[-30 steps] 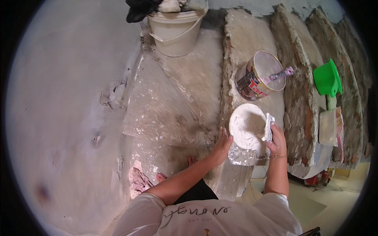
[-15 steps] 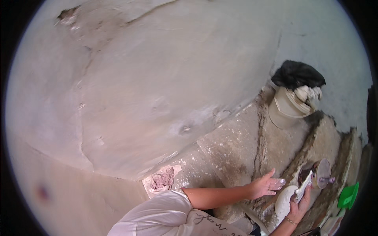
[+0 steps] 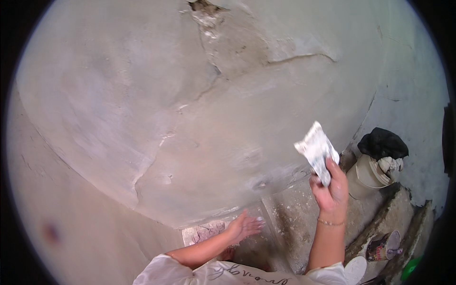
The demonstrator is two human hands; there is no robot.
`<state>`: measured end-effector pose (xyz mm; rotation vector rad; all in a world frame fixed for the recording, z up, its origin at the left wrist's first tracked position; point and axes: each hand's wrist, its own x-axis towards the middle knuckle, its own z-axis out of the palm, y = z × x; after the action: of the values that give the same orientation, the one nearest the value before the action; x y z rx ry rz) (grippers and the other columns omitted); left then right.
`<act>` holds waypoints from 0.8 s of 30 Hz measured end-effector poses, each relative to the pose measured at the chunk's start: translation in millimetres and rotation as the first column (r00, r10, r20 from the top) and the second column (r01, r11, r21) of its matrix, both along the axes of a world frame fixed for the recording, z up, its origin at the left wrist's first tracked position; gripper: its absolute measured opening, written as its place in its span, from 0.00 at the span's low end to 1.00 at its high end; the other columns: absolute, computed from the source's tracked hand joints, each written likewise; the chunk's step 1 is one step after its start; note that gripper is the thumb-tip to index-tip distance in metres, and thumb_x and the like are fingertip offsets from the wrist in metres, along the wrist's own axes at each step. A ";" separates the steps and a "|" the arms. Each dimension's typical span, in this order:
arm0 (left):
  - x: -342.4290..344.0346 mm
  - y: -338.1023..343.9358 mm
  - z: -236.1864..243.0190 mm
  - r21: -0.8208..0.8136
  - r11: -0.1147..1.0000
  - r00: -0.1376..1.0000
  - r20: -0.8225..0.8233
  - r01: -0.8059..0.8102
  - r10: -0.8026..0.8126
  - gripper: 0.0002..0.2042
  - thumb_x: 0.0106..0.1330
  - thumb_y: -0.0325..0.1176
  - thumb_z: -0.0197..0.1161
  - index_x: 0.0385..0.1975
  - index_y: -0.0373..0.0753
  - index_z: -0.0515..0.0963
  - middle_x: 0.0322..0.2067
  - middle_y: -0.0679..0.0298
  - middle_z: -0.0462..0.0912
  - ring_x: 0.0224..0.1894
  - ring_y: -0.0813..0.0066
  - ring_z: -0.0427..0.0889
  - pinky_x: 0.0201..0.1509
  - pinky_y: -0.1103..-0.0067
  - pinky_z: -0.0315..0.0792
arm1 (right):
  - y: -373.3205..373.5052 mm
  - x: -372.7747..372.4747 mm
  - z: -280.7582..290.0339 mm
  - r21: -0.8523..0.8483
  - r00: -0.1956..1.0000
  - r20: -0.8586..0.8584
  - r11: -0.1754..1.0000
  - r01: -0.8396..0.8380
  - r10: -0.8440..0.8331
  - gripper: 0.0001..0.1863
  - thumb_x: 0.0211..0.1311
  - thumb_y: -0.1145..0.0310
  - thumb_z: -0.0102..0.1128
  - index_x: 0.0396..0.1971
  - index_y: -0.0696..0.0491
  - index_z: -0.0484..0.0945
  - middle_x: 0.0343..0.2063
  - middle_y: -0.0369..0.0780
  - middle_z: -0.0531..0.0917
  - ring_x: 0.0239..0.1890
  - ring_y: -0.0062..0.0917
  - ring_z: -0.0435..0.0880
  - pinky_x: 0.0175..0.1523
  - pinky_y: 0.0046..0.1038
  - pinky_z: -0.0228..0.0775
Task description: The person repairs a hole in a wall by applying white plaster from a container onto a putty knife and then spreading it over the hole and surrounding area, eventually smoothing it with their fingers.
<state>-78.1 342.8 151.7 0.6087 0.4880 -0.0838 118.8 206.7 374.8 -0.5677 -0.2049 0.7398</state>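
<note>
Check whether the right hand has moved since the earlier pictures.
Yes. The right hand, shut on a plaster-smeared scraper, has risen from beside the paint can on the steps to the height of the white bucket, facing the wall.

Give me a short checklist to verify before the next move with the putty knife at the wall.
1. Right hand grips the putty knife: ok.
2. Filler on the blade: coated white, amount cannot tell.
3. Left hand is empty and open, low by the wall: ok.
4. Cracks in the wall are in view: ok.
5. White bucket stands away from the raised arm: ok.
6. Paint can stands open on a step: ok.
</note>
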 end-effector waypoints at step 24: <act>-150.9 120.8 -32.2 0.016 0.938 0.929 -0.137 -0.345 0.344 0.34 0.62 0.60 0.35 0.41 0.27 0.68 0.43 0.44 0.74 0.47 0.54 0.73 0.51 0.65 0.68 | 264.7 -103.1 167.7 0.662 -0.663 0.724 -0.075 0.745 -0.189 0.25 0.37 0.78 0.52 0.44 0.55 0.75 0.24 0.38 0.68 0.20 0.25 0.71 0.25 0.21 0.69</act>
<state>-229.0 463.6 119.4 0.5033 0.7223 0.2081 15.7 471.4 542.5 -1.4505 -0.7124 -1.5894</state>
